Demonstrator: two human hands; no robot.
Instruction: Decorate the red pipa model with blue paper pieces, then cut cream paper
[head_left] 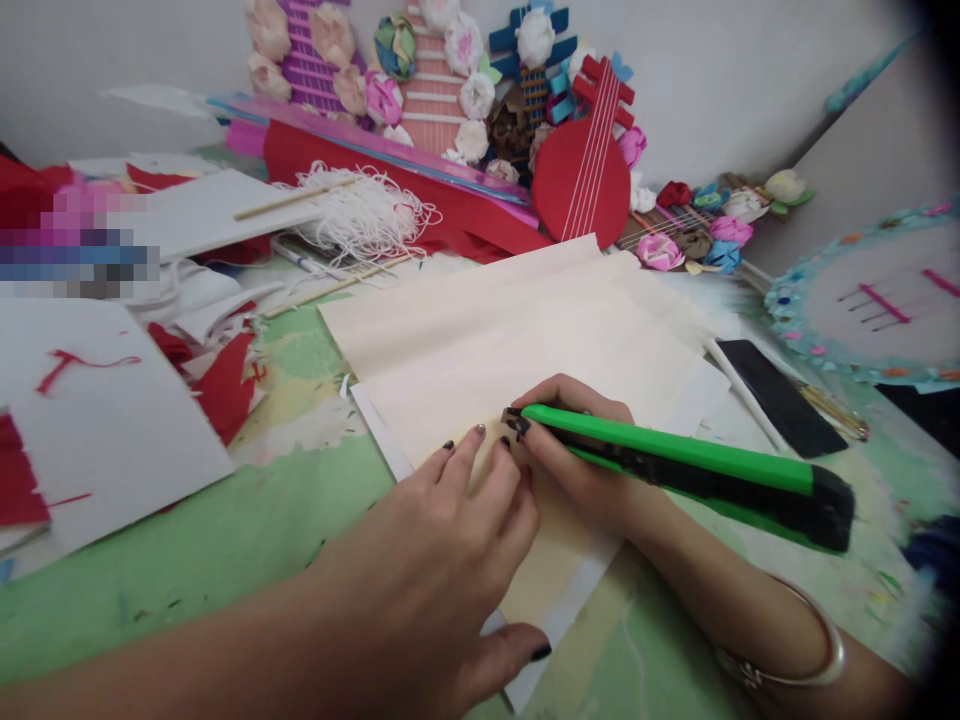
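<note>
My right hand (581,455) is closed around a green and black utility knife (697,470), its tip resting on a cream sheet (525,330) that lies over a white board (379,425). My left hand (442,545) lies flat on the cream sheet, fingers spread, just left of the knife tip. The blade itself is too small to make out. A metal bangle (795,650) circles my right wrist.
Green cutting mat (225,540) under everything. White boards and red paper scraps (217,385) at left. White string pile (364,215) and red sheets behind. Paper-flower lute models (581,165) along the wall. A black strip (780,395) and round decorated piece (877,300) at right.
</note>
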